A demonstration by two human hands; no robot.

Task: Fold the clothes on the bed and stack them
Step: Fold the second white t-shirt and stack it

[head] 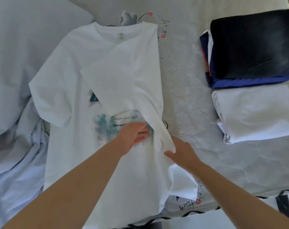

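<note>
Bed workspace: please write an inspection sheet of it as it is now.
Surface: grey patterned bed sheet, wrinkled.
Job's things: white printed T-shirt lies flat, its right side folded over the chest; folded black garment tops a stack with blue pieces; folded white garment lies beside that stack.
Clutter: crumpled pale blue bedding on the left.
Grips: left hand presses flat on the print; right hand touches the folded edge.
Cables: nothing seen.
Surroundings: nothing seen.
</note>
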